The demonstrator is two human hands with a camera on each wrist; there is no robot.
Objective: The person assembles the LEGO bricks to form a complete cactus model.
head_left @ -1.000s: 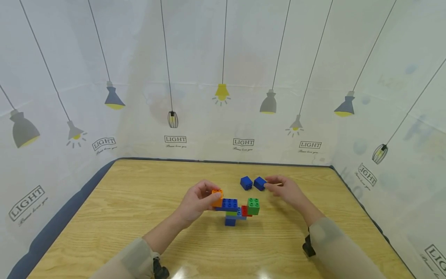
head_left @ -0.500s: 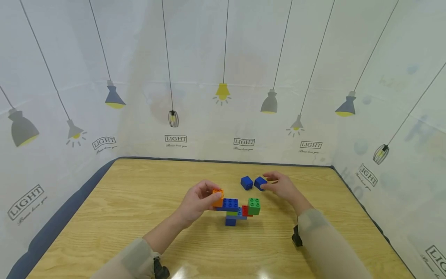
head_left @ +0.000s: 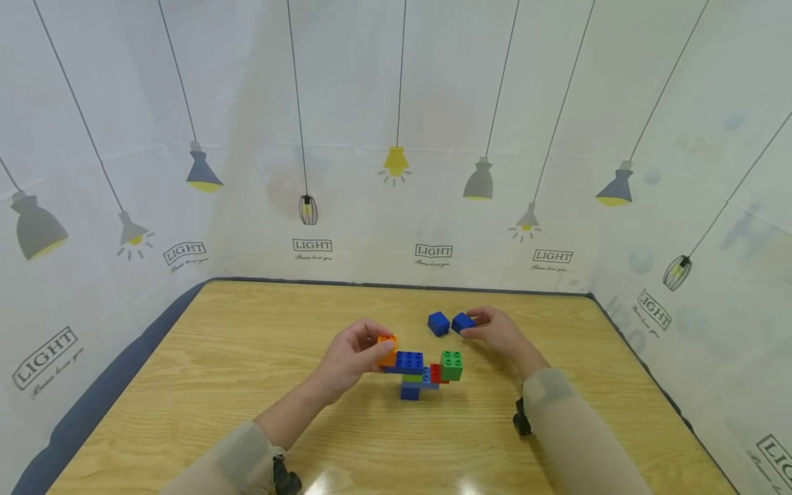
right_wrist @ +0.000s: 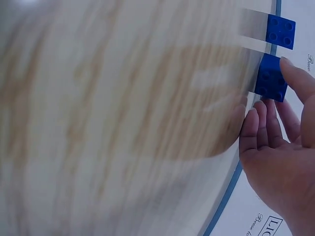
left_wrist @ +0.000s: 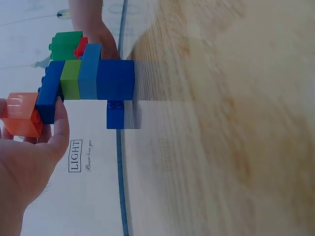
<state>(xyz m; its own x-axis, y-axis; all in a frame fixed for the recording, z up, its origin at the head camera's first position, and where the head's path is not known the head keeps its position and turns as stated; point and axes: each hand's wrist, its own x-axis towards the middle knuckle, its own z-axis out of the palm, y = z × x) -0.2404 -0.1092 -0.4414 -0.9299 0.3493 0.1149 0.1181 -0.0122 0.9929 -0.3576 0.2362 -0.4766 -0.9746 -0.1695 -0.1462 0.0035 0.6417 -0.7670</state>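
My left hand (head_left: 350,357) grips the orange brick (head_left: 387,352) at the left end of a built brick structure, its thumb and fingers around that end. A long blue brick (left_wrist: 49,92), a lime green one (left_wrist: 71,79), a light blue one (left_wrist: 90,72) and a dark blue foot brick (left_wrist: 116,79) make up the stack. On its right side sit a red brick (head_left: 437,373) and a green brick (head_left: 452,366). Farther back, my right hand (head_left: 498,333) pinches a loose blue brick (right_wrist: 271,77) between thumb and fingers at the table.
A second loose blue brick (head_left: 438,324) lies just left of the pinched one. Wooden table (head_left: 278,323) spreads around the bricks. A white sheet wall (head_left: 346,227) printed with lamps rises behind and at both sides.
My right hand has shifted left and closed its thumb and fingers on the right loose blue brick, which has turned slightly. The left hand and structure stay put.
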